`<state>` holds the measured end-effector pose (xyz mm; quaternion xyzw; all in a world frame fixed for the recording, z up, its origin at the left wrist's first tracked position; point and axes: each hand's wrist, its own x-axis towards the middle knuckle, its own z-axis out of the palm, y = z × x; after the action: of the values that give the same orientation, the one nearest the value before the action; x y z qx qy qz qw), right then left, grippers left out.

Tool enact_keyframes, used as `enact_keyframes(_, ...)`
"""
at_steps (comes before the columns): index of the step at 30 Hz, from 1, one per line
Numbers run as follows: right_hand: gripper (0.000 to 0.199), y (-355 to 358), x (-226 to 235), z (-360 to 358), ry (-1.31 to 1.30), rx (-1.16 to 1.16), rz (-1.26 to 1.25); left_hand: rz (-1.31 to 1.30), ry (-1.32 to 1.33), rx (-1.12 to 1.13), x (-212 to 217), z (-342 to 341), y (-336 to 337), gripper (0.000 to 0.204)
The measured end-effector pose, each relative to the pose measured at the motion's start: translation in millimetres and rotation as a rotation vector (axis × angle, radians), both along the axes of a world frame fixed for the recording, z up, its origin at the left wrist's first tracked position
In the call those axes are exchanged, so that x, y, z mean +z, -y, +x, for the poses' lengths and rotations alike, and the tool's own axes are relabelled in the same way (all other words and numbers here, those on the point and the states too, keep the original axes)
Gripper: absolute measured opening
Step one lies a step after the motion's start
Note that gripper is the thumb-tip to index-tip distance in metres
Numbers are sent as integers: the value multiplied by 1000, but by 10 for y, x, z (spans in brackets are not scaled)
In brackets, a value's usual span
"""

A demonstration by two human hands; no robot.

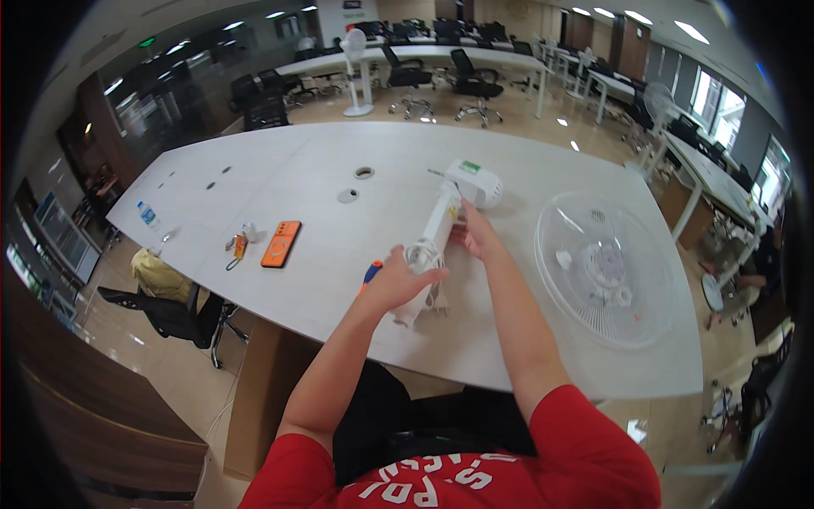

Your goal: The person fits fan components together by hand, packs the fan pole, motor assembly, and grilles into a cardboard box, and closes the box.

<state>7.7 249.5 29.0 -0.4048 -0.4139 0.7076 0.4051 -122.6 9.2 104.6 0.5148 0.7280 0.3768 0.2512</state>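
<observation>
A white fan body (441, 216), its rounded motor head (482, 187) at the far end, lies slanted over the table in front of me. My left hand (395, 280) grips its lower part, beside a looped white cord (421, 254). Higher up, just below the motor head, my right hand (476, 233) holds the column from the right side; some of its fingers are hidden. A screwdriver with a blue and orange handle (373, 270) lies by my left hand, partly covered. To the right, a round clear fan grille (551, 280) rests on the table with white parts inside it.
An orange phone (281, 244), small keys (238, 246) and a water bottle (148, 214) are on the left of the white table (297, 170). A black chair (182, 318) stands at its left edge. Standing fans (355, 72) and desks are beyond.
</observation>
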Motion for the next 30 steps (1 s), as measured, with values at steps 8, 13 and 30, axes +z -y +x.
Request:
enact_keyframes(8, 73, -78, -238, -173, -415, 345, -134, -376, -17, -63, -118, -114, -509, 121)
enact_keyframes(13, 72, -159, -225, -159, -523, 362, -122, -257, 62, -89, -155, -57, -591, 113)
enact_keyframes(30, 84, 2911, 1590, -758, -549, 787, 762, 527, -394, 328, 435, -277, 2534, 87)
